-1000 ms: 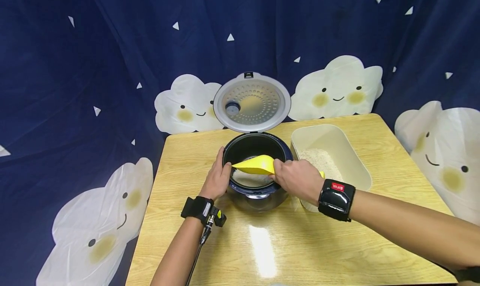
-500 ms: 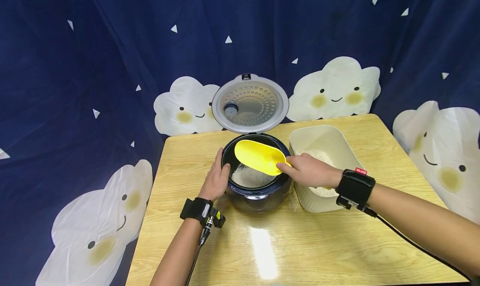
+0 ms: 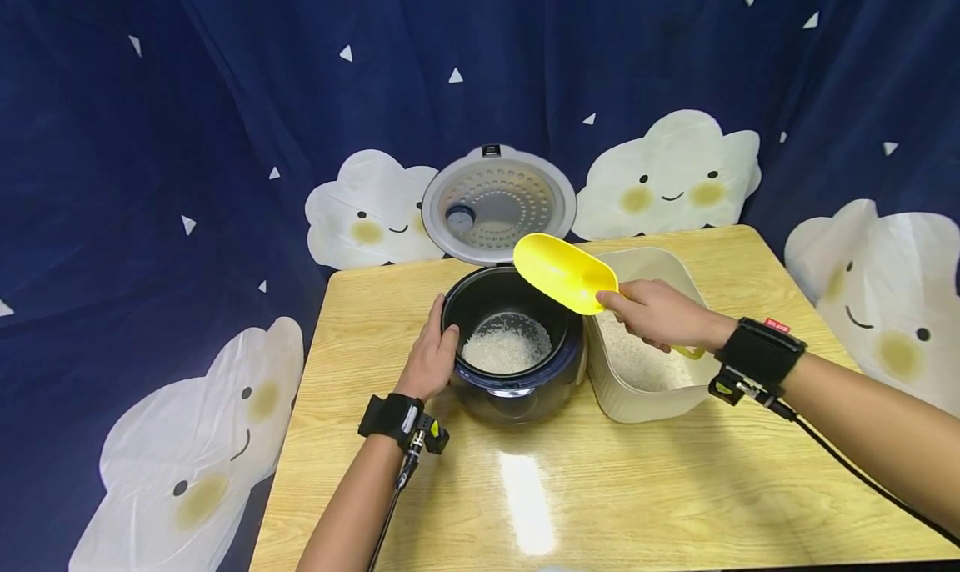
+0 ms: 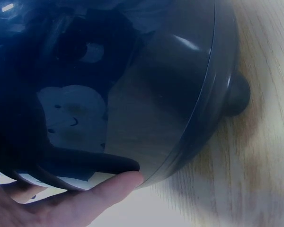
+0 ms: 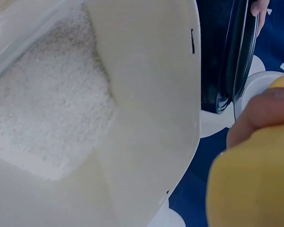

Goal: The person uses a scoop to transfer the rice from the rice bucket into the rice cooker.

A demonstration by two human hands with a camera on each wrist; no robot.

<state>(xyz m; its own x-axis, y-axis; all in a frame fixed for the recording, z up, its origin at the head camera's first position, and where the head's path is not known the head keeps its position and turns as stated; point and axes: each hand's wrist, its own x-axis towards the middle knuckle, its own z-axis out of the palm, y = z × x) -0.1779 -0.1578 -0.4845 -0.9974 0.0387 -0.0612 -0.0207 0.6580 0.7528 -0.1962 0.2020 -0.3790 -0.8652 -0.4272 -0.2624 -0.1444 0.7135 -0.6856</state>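
Observation:
A dark rice cooker (image 3: 517,401) stands with its grey lid (image 3: 498,205) raised. White rice (image 3: 506,347) lies at the bottom of its pot. My left hand (image 3: 431,359) rests against the cooker's left side, thumb at the rim; in the left wrist view its extended fingers (image 4: 102,194) touch the glossy wall. My right hand (image 3: 667,313) grips a yellow scoop (image 3: 558,268) by the handle, over the gap between cooker and bin. The scoop's bowl faces me and looks bare. Below that hand, a cream bin (image 3: 630,401) holds more rice (image 5: 52,94).
The cooker and bin stand side by side on a light wooden table (image 3: 637,497). Behind it hangs a dark blue curtain (image 3: 480,22) with cloud shapes. Cables run from both wrist bands along the forearms.
My right hand has moved right and up with the scoop, from over the pot toward the bin, and the scoop has turned its inside toward me. My left hand has stayed on the cooker.

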